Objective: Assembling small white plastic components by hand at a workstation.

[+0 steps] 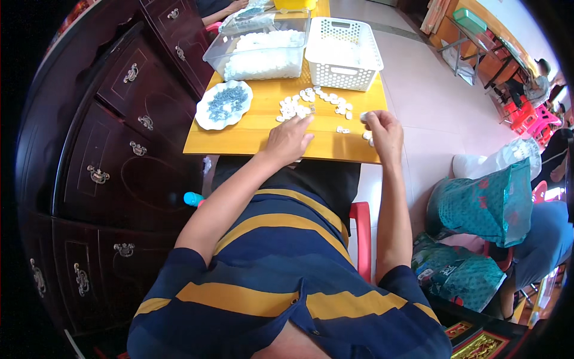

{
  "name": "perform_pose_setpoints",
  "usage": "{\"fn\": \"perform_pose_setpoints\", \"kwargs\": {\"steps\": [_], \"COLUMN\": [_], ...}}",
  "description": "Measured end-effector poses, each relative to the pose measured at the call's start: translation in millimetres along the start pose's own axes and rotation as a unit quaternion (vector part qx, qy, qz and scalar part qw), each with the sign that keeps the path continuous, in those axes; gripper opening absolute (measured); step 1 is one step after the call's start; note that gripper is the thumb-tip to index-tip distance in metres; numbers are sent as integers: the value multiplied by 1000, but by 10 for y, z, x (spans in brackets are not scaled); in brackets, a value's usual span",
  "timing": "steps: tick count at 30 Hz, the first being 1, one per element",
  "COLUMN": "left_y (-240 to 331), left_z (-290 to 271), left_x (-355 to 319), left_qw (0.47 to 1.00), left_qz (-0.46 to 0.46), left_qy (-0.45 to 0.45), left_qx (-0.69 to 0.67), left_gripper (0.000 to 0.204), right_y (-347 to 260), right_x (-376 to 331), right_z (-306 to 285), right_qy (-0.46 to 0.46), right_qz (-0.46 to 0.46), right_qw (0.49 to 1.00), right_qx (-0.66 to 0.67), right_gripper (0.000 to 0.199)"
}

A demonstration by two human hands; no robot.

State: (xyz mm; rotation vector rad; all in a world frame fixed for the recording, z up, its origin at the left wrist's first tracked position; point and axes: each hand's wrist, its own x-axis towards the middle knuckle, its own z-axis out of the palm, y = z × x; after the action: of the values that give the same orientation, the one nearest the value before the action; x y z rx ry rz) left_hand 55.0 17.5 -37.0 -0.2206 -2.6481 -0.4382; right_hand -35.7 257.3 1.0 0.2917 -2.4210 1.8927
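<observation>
Small white plastic pieces (pixel 292 107) lie in a loose group on the yellow wooden table (pixel 251 140). My left hand (pixel 288 140) rests at the near edge of this group, fingers stretched forward and thumb apart. Its fingertips reach the closest pieces, and nothing shows in its grasp. Over the table's right edge, my right hand (pixel 385 131) pinches a small white piece (pixel 363 116) between thumb and fingers. A few more white pieces (pixel 367 136) lie right beside that hand, partly hidden by it. Between my hands sits a small cluster of white pieces (pixel 342 130).
A scalloped white plate (pixel 202 113) holds small blue-grey parts. Behind it stands a clear bin (pixel 254 69) of white pieces, beside a perforated white basket (pixel 344 79). Dark drawers (pixel 119 161) line the left; teal bags (pixel 478 206) and a seated person are at right.
</observation>
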Motion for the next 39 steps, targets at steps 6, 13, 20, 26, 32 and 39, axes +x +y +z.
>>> {"fn": "perform_pose_setpoints", "kwargs": {"steps": [6,13,20,26,32,39], "left_y": [32,8,28,-15,-94,-210], "left_z": [50,106,80,42,73,110], "left_x": [225,253,41,-41,-28,29], "left_qw": [997,997,998,998,994,992], "left_qz": [-53,-39,23,43,-7,-6], "left_qy": [-59,-65,-28,43,56,53], "left_qx": [22,16,47,-14,-96,-110], "left_gripper": [38,33,24,29,22,13], "right_y": [256,532,454,367,202,249], "right_x": [289,405,409,448,323,91], "right_z": [-274,-145,1,236,358,273], "right_qy": [-2,34,66,101,-27,-38], "right_qz": [29,-90,-124,-273,-176,-183], "right_qw": [976,942,912,880,896,896], "right_qx": [-215,-321,-384,-377,-406,-404], "right_gripper": [32,29,15,13,15,16]}}
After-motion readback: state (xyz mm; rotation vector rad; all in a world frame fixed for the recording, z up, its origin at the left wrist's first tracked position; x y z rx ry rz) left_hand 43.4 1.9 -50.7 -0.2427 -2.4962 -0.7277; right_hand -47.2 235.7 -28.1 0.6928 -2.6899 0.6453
